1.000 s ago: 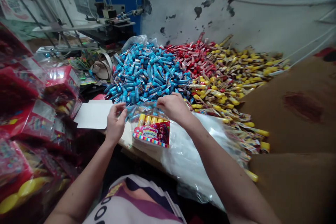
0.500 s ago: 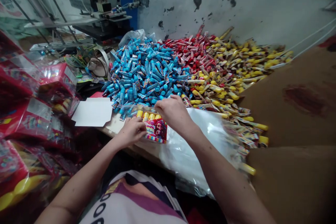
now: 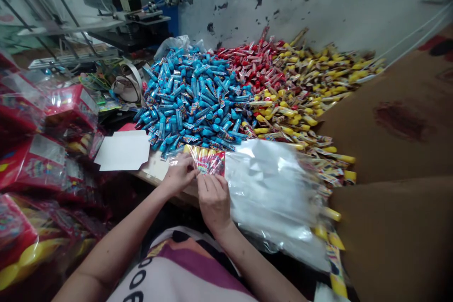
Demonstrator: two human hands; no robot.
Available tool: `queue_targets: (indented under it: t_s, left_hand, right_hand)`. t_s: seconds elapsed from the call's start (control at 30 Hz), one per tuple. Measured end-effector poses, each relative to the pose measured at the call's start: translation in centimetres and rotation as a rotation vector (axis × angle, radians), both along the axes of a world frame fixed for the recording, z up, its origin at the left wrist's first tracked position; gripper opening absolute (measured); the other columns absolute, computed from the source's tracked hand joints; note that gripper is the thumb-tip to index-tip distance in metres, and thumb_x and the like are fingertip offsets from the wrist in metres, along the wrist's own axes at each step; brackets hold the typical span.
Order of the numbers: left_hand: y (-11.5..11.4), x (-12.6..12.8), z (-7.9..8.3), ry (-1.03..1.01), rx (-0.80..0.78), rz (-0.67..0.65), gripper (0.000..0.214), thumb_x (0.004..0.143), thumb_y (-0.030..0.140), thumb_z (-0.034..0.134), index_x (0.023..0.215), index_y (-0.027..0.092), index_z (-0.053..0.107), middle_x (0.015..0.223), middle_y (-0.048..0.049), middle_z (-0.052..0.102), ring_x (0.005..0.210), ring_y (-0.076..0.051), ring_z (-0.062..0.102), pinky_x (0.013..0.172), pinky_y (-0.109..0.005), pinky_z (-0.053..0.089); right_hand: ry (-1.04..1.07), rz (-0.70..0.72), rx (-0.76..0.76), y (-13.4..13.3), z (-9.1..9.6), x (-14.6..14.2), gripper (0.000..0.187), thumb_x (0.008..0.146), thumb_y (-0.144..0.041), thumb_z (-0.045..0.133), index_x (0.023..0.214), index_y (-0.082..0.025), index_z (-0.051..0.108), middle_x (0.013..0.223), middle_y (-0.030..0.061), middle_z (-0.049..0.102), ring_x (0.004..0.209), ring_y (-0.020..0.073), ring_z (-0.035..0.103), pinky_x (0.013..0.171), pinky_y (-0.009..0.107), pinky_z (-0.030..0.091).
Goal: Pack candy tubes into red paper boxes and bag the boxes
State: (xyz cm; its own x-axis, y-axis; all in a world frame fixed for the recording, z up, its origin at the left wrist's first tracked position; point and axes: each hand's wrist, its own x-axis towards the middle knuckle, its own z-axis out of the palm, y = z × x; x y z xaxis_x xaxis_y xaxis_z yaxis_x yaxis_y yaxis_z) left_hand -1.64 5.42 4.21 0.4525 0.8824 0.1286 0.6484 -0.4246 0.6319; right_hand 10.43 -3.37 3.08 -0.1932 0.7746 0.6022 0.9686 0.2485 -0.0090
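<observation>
My left hand [image 3: 179,174] and my right hand [image 3: 213,200] both pinch the lower edge of a clear plastic packet [image 3: 207,160] with a colourful printed card inside. The packet is tilted, and its contents are mostly hidden by glare and my fingers. Beside my right hand lies a stack of clear plastic bags [image 3: 272,188]. A heap of blue-wrapped tubes [image 3: 187,99] sits just beyond the packet.
Red-wrapped [image 3: 255,66] and yellow-wrapped [image 3: 300,89] sweets are heaped behind. A white card [image 3: 122,151] lies to the left, near red packaged boxes [image 3: 71,108]. Brown cardboard [image 3: 389,137] stands at the right, a stained wall [image 3: 247,4] behind, and a machine [image 3: 134,14] at the back left.
The packet has tilted and its printed card shows less. My right hand has moved from its far side down to its near edge, joining my left hand there. The bags now spread beside it.
</observation>
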Motion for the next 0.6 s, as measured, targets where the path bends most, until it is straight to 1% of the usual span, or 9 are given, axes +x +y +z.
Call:
queue_targets:
  t_s: [0.1,0.17,0.23,0.3,0.37,0.43,0.5,0.53,0.6]
  left_hand:
    - [-0.2,-0.1,-0.5,0.048,0.066,0.019,0.019,0.079,0.021,0.066,0.063,0.018,0.057,0.075,-0.0036,0.059,0.075,-0.019,0.052,0.069,-0.032,0.039]
    - [-1.0,-0.6,-0.8,0.045,0.172,0.048,0.012,0.083,0.019,0.06,0.071,0.017,0.061,0.081,-0.0056,0.061,0.08,-0.021,0.054,0.071,-0.033,0.041]
    - [-2.4,-1.3,-0.6,0.001,0.316,0.115,0.011,0.086,0.014,0.053,0.083,0.017,0.063,0.09,-0.0072,0.064,0.086,-0.021,0.057,0.076,-0.035,0.044]
    - [-4.2,-1.9,0.5,-0.081,0.469,0.209,0.013,0.088,0.011,0.052,0.091,0.018,0.062,0.093,-0.0066,0.065,0.089,-0.02,0.059,0.082,-0.035,0.045]
    - [-5.7,-2.1,2.5,-0.184,0.603,0.283,0.012,0.087,0.011,0.055,0.094,0.019,0.061,0.091,-0.0046,0.065,0.089,-0.018,0.06,0.084,-0.034,0.046]
    - [-6.0,-1.6,4.8,-0.233,0.673,0.27,0.015,0.086,0.013,0.058,0.099,0.021,0.06,0.092,-0.0041,0.065,0.089,-0.018,0.06,0.085,-0.033,0.047]
    - [-4.8,-0.5,6.4,-0.105,0.624,0.159,0.019,0.087,0.018,0.058,0.106,0.021,0.059,0.102,-0.0066,0.065,0.098,-0.02,0.06,0.09,-0.035,0.045]
    - [-3.7,0.1,6.7,0.019,0.549,0.08,0.024,0.087,0.021,0.058,0.111,0.021,0.059,0.11,-0.0086,0.064,0.105,-0.022,0.058,0.094,-0.038,0.043]
    - [-1.3,1.2,6.5,0.288,0.345,-0.081,0.04,0.083,0.026,0.062,0.122,0.022,0.055,0.13,-0.0127,0.055,0.121,-0.028,0.05,0.103,-0.045,0.036]
  right_hand:
    - [-0.004,-0.011,0.074,-1.0,-1.1,-0.5,0.026,0.093,-0.005,0.045,0.109,-0.007,0.064,0.101,0.013,0.072,0.099,0.0205,0.063,0.096,0.035,0.037]
    - [0.003,-0.028,0.09,-1.7,-1.7,-0.8,0.029,0.093,-0.005,0.043,0.114,-0.006,0.063,0.11,0.0141,0.07,0.106,0.0219,0.062,0.097,0.035,0.036]
    - [0.005,-0.045,0.078,-2.3,-2.2,-0.9,0.033,0.094,-0.006,0.04,0.119,-0.006,0.061,0.117,0.0142,0.068,0.111,0.0222,0.061,0.098,0.035,0.035]
    - [0.002,-0.054,0.056,-2.7,-2.6,-1.0,0.036,0.095,-0.007,0.037,0.123,-0.006,0.059,0.123,0.0143,0.065,0.115,0.0221,0.06,0.098,0.035,0.033]
    - [0.0,-0.06,0.043,-2.9,-2.8,-0.9,0.038,0.096,-0.007,0.035,0.126,-0.006,0.057,0.126,0.0147,0.063,0.117,0.0223,0.059,0.098,0.035,0.032]
    - [0.006,-0.059,0.045,-3.0,-3.2,-0.8,0.037,0.096,-0.007,0.035,0.126,-0.007,0.057,0.128,0.0147,0.062,0.119,0.0228,0.058,0.098,0.035,0.032]
    - [0.025,-0.053,0.062,-3.1,-3.6,-0.8,0.032,0.095,-0.007,0.039,0.119,-0.01,0.06,0.128,0.0143,0.062,0.121,0.0234,0.057,0.099,0.035,0.032]
    - [0.036,-0.05,0.07,-3.1,-3.8,-0.8,0.029,0.095,-0.007,0.04,0.114,-0.011,0.062,0.127,0.0141,0.063,0.122,0.0233,0.056,0.099,0.035,0.032]
    - [0.048,-0.047,0.076,-3.2,-4.3,-0.8,0.025,0.094,-0.006,0.042,0.104,-0.013,0.064,0.126,0.0138,0.064,0.123,0.0223,0.056,0.099,0.034,0.031]
